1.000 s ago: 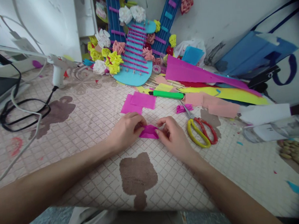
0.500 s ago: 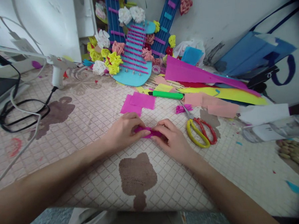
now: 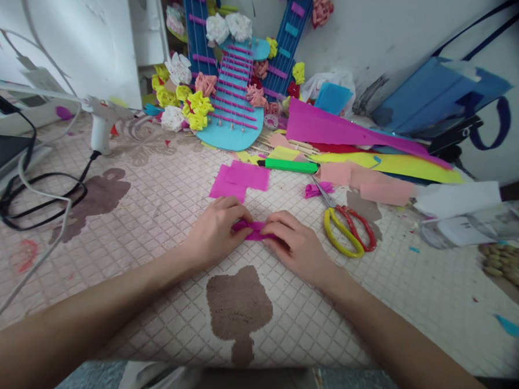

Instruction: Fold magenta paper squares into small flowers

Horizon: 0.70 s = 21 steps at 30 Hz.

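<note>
A narrow strip of magenta paper [image 3: 255, 232], seemingly folded, lies low over the tablecloth between my hands. My left hand [image 3: 215, 229] pinches its left end, and my right hand [image 3: 296, 239] pinches its right end; the fingertips hide both ends. Just beyond my left hand are flat magenta paper squares [image 3: 246, 175], partly overlapping. A small pleated magenta paper piece [image 3: 318, 189] rests by the blade tips of the scissors [image 3: 346, 227], which have one yellow and one red handle, right of my right hand.
A green marker-like tool [image 3: 291, 165] lies behind the squares, near peach paper pieces [image 3: 385, 191] and long coloured sheets [image 3: 352, 128]. A decorated blue craft piece [image 3: 234, 132] leans at the back. At left stand a white glue gun [image 3: 100, 124] and cables; a clear bottle [image 3: 482, 222] lies right.
My fingers have shifted slightly along the magenta strip, with the left fingertips drawn back a little. Both hands still pinch it; the things around them stay put.
</note>
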Each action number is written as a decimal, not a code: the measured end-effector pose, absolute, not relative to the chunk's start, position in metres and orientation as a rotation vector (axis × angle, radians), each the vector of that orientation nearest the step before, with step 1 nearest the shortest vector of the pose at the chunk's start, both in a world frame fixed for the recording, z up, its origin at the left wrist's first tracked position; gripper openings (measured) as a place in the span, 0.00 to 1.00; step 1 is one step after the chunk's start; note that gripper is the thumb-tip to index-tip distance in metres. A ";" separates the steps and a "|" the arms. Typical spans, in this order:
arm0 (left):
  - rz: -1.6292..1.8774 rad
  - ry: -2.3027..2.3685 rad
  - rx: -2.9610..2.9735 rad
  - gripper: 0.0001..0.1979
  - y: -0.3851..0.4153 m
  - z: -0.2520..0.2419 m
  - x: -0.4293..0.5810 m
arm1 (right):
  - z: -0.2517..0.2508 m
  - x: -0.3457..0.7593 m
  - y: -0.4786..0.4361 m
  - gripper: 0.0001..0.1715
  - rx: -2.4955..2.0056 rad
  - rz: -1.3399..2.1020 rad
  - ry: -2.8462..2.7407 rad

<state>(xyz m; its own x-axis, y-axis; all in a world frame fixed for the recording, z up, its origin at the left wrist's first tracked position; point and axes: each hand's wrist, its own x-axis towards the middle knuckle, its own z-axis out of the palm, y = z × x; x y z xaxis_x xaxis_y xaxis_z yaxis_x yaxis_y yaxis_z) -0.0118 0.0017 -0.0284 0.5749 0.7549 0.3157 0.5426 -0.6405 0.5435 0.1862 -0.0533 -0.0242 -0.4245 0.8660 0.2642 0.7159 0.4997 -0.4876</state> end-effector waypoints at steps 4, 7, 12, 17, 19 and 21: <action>0.753 1.057 2.432 0.03 0.001 -0.028 -0.012 | -0.025 0.192 -0.053 0.06 -1.244 0.388 -2.351; 0.771 1.054 2.437 0.03 0.001 -0.028 -0.012 | -0.028 0.193 -0.052 0.08 -1.253 0.362 -2.348; 0.831 0.830 2.457 0.06 0.003 -0.026 -0.015 | -0.028 0.190 -0.051 0.09 -1.256 0.379 -2.331; 0.713 0.838 2.529 0.10 0.004 -0.026 -0.017 | -0.025 0.188 -0.049 0.08 -1.264 0.487 -2.205; 0.708 0.878 2.540 0.07 0.005 -0.027 -0.016 | -0.025 0.188 -0.048 0.08 -1.271 0.512 -2.172; 0.709 0.882 2.548 0.06 0.007 -0.027 -0.016 | -0.025 0.188 -0.047 0.07 -1.276 0.522 -2.146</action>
